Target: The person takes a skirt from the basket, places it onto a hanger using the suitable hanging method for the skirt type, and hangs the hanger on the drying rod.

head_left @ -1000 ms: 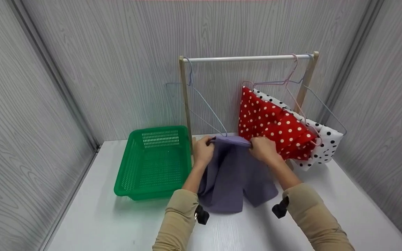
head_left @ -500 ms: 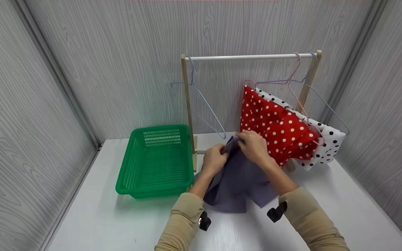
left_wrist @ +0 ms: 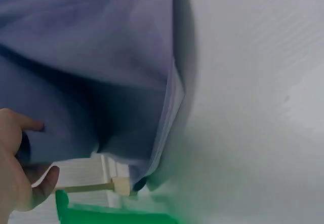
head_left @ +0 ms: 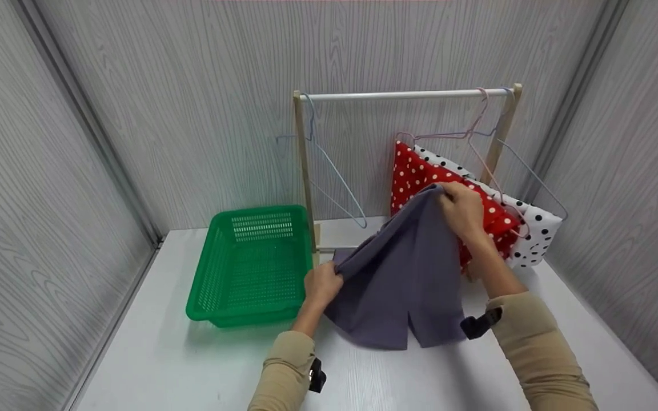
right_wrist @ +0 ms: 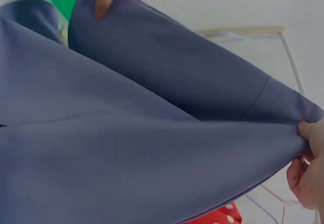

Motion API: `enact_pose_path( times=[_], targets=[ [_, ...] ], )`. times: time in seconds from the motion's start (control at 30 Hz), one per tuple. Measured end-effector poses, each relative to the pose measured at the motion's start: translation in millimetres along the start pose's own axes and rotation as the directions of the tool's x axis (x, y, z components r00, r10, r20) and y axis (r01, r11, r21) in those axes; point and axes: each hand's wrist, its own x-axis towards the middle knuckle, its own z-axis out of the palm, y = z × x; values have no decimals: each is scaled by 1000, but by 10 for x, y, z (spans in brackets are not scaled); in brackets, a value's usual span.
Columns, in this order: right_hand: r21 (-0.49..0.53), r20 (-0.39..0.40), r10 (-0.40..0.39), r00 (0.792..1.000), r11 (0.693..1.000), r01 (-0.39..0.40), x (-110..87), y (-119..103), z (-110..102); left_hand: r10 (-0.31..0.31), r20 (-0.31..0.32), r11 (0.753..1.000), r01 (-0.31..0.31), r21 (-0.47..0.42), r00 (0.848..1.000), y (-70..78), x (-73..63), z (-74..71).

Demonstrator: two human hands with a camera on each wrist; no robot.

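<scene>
A pair of purple-grey shorts (head_left: pixel 392 279) hangs stretched on a slant between my hands, its leg ends low near the white tabletop. My right hand (head_left: pixel 464 210) pinches the raised upper corner, in front of a red polka-dot cloth (head_left: pixel 434 177). Lower, beside the green basket, my left hand (head_left: pixel 323 284) grips the other end of the top edge. The left wrist view shows the thumb and fingers of my left hand (left_wrist: pixel 20 163) on the fabric. In the right wrist view, the shorts (right_wrist: pixel 111 153) spread wide, with my right hand (right_wrist: pixel 311 173) pinching their corner.
Left of the clothes rack (head_left: pixel 392 96) stands a green plastic basket (head_left: pixel 260 279). A bare blue hanger (head_left: pixel 337 171) hangs at the rack's left end. On the right hang the red cloth and a white black-dotted cloth (head_left: pixel 540 231). Wood-grain walls enclose the table.
My hands came together on the waist of the shorts, then moved apart. My right hand rose to the right, and my left went down and to the left, stretching the top edge.
</scene>
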Motion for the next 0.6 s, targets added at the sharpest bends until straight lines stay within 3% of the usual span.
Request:
enact_pose_path(
  times=[0.13, 0.3, 0.47, 0.6],
  targets=[
    [-17, -8, 58, 998, 998, -58, 68, 81, -138, -26, -50, 1000, 26, 12, 998, -6, 100, -214],
    [-48, -27, 120, 992, 991, -121, 159, 111, -276, 8, -159, 1000, -9, -3, 987, 86, 272, -522],
    [-80, -91, 87, 992, 992, -94, 261, 116, -371, 24, -230, 997, -39, -60, 973, 240, 408, -808],
    [-97, -164, 58, 985, 993, -74, 331, 107, -435, 37, -277, 987, -78, -140, 960, 356, 401, -958]
  ],
)
